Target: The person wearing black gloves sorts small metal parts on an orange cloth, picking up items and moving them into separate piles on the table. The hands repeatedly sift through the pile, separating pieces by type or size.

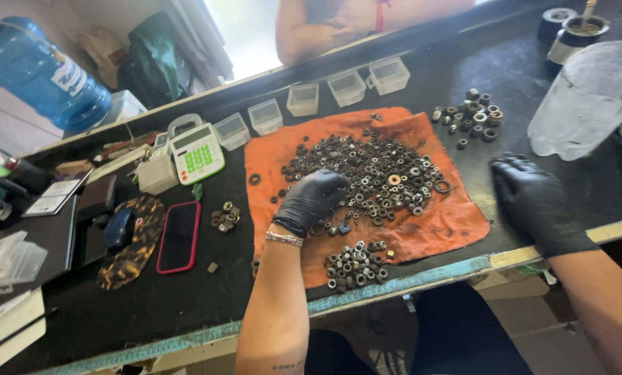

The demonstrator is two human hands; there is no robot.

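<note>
My left grip, fingers curled onto loose nuts mid orange cloth, hold unclear; right grip flat, empty, right of cloth; small sorted pile at cloth's near edge, most unsorted.

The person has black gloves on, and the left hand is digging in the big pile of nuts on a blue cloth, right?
Nearly. The cloth is orange, not blue; the head view shows it. The rest holds: both hands wear black gloves, and the left hand is on the big pile of nuts on that cloth. The right hand rests on the dark table beside it.
</note>
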